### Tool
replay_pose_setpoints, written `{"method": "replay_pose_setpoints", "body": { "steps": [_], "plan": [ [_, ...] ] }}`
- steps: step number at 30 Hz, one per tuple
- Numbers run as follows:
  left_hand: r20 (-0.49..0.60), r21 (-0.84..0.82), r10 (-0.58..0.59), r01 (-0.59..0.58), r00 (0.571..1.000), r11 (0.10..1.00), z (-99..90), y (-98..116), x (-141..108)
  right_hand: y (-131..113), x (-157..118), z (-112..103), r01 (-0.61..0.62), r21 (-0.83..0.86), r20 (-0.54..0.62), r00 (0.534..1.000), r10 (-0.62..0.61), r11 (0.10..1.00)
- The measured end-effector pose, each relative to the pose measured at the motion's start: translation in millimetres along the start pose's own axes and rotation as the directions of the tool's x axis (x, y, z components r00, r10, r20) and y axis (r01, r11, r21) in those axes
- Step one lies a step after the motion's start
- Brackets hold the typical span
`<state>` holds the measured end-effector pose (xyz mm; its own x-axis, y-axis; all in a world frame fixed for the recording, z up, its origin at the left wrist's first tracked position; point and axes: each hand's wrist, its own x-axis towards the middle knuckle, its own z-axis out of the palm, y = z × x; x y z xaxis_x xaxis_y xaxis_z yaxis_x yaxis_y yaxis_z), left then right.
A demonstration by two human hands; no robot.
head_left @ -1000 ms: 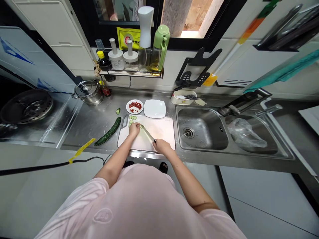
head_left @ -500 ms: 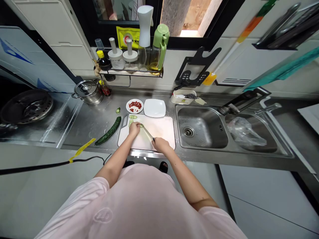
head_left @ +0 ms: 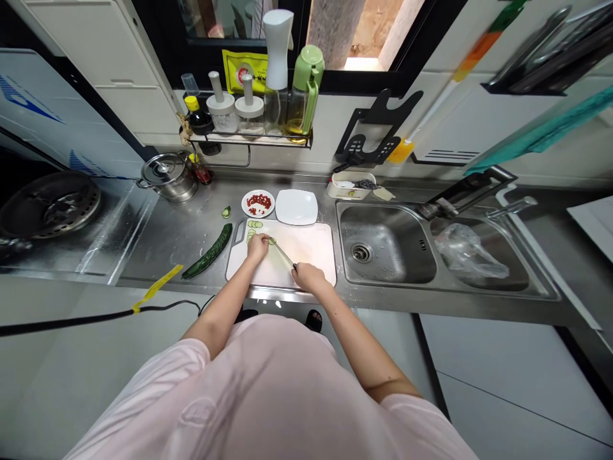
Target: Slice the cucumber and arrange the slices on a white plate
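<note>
On the white cutting board (head_left: 306, 249), my right hand (head_left: 308, 276) is closed around the handle of a kitchen knife (head_left: 283, 254). The blade slants up and left, its tip beside my left hand (head_left: 258, 247). Bent fingers of that left hand press down on cucumber slices; a pale green slice (head_left: 272, 241) shows at the fingertips by the blade. How many lie under the fingers is hidden. More thin cucumber slices (head_left: 255, 224) rest at the board's upper left corner. A whole dark green cucumber (head_left: 208, 252) lies on the steel counter left of the board.
Behind the board stand a plate of chopped red pieces (head_left: 258, 213) and a white square plate (head_left: 297, 207). A cucumber end (head_left: 227, 211) lies nearby. To the right is a sink (head_left: 387, 246); at the left, a lidded pot (head_left: 168, 179). Above hangs a condiment rack (head_left: 253, 142).
Both hands and the knife keep nearly the same place on the board. The whole view has shifted very slightly.
</note>
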<state>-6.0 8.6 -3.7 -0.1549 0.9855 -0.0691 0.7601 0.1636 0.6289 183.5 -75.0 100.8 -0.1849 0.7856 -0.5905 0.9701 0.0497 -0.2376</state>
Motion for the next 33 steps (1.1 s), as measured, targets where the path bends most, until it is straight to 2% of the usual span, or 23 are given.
{"method": "replay_pose_setpoints", "body": {
  "steps": [9, 14, 20, 26, 29, 33],
  "plan": [
    [0.010, 0.000, -0.008, 0.008, 1.000, 1.000, 1.0, -2.0, 2.7, 12.5, 7.3, -12.3, 0.030, -0.122, -0.005, 0.999, -0.031, 0.992],
    [0.019, 0.023, -0.007, 0.007, 1.000, 1.000, -0.5, -0.7, 2.1, 14.3, 6.8, -13.7, 0.044, -0.100, 0.008, 0.999, -0.043, 0.994],
    [0.032, 0.076, 0.027, -0.029, 0.999, 0.997, -1.2, 2.2, -2.8, 22.8, -13.5, -7.0, 0.006, -0.039, 0.045, 0.999, -0.004, 0.999],
    [0.000, 0.110, 0.136, -0.135, 0.991, 0.985, -0.3, 5.5, -14.5, 37.3, -29.2, 3.3, -0.014, 0.023, 0.052, 0.999, 0.013, 1.000],
    [0.011, 0.134, 0.150, -0.150, 0.989, 0.979, -1.6, 7.8, -17.5, 42.1, -31.8, 13.1, -0.017, 0.042, 0.018, 1.000, 0.016, 0.999],
    [0.017, 0.128, 0.121, -0.122, 0.993, 0.984, -3.1, 9.9, -15.5, 47.5, -34.7, 29.9, -0.020, 0.079, -0.105, 0.994, 0.028, 0.997]
  ]
}}
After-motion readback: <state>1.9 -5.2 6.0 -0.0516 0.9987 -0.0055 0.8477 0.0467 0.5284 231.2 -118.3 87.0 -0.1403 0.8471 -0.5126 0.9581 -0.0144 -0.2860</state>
